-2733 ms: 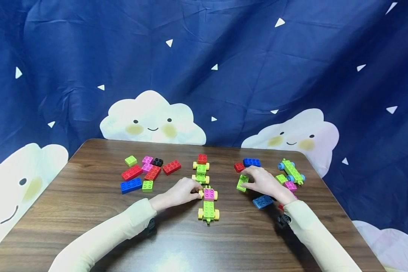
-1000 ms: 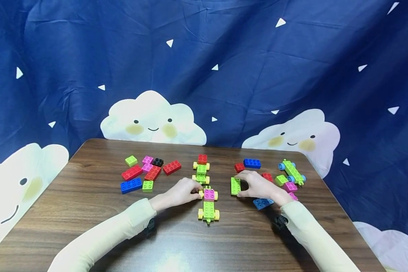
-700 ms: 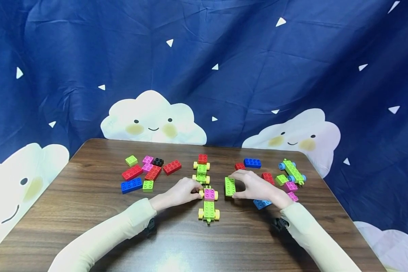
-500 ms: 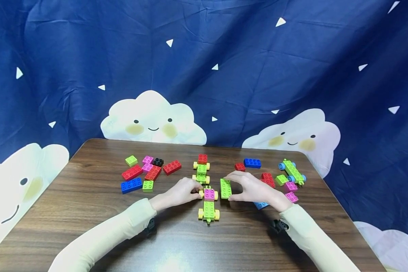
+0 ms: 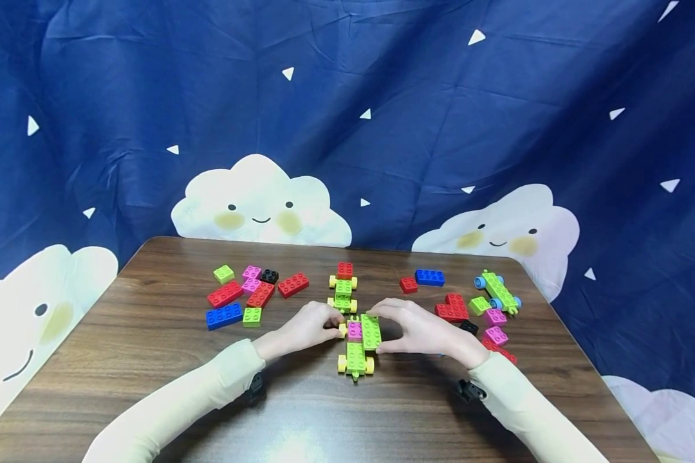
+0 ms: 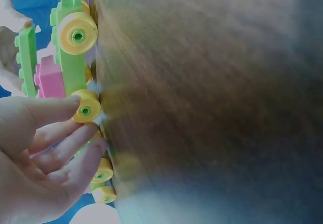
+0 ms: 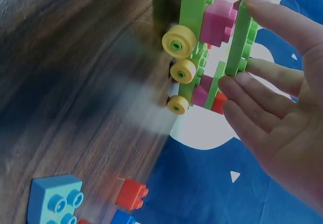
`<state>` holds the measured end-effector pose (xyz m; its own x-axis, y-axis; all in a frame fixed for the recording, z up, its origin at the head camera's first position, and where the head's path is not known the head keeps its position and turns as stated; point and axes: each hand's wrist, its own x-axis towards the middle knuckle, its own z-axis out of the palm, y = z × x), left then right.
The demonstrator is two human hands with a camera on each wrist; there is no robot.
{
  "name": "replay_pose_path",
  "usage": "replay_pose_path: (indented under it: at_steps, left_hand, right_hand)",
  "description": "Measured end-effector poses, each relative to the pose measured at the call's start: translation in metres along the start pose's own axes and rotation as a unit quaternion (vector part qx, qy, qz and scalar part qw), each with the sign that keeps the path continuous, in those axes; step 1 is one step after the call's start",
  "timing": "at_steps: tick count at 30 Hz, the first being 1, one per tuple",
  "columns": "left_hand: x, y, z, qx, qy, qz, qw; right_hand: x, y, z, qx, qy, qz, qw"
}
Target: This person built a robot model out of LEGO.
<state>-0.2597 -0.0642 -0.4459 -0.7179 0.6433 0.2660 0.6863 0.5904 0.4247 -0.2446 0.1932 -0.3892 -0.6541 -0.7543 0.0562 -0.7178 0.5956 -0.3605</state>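
Note:
My left hand (image 5: 309,326) pinches a yellow wheel (image 6: 87,106) of the near green toy car base (image 5: 356,359), which stands on the table. A pink building brick (image 5: 354,330) sits on this base's far end. In my right hand (image 5: 417,329) is a thin green studded plate (image 5: 371,333), gripped at its two ends between thumb and fingers. The right wrist view shows the plate (image 7: 238,45) just above the pink brick (image 7: 217,23), with a small gap between them. Behind stands a second green car base (image 5: 343,289) with a red brick (image 5: 345,270) at its far end.
Left on the table (image 5: 168,360) lie several loose bricks, among them a blue one (image 5: 224,316) and a red one (image 5: 293,285). To the right are more bricks, including a long blue one (image 5: 430,277), and a green car base with blue wheels (image 5: 497,291).
My right hand has picked up the green plate and brought it left, from the right-hand bricks to over the pink brick. The left hand has stayed at the wheel.

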Motion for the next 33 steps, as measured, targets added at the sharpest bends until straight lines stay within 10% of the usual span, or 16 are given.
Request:
replay_pose_path:
  at_steps: [33]
  left_hand:
    - [-0.005, -0.003, 0.004, -0.087, 0.034, -0.088, 0.9918]
  right_hand:
    - [0.01, -0.007, 0.014, 0.0, 0.008, -0.032, 0.9995]
